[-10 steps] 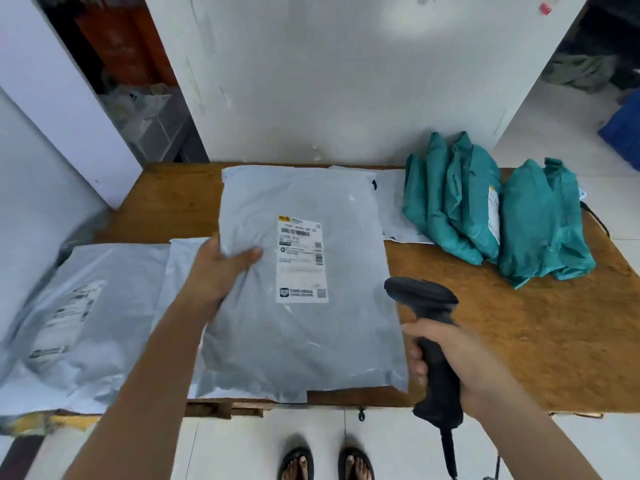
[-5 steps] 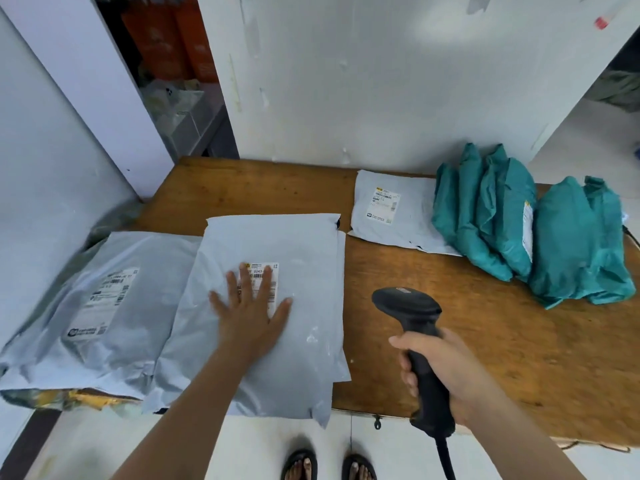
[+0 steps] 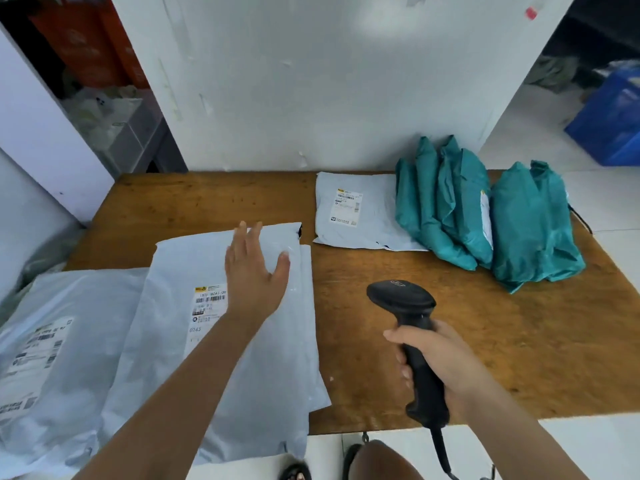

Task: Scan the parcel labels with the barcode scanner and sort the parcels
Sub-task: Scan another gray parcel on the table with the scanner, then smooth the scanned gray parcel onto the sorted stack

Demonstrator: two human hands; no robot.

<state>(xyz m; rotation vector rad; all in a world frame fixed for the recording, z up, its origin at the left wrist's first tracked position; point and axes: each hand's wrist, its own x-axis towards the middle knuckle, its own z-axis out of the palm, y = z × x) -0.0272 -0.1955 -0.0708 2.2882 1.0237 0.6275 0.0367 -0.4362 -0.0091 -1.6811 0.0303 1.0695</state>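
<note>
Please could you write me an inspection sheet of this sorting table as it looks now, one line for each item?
Surface: wooden table, bare and stained on its right side.
Job's things: large grey parcel, label up, at the front, overlapping a second grey parcel to its left; small grey parcel at the back; teal parcels leaning in a row back right; barcode scanner.
Clutter: nothing seen.
Grippers: left hand open, fingers straight, over the large grey parcel; right hand grips the barcode scanner.
Cables: scanner cable hangs below the front edge.
Surroundings: white wall behind; blue box on the floor, right.
</note>
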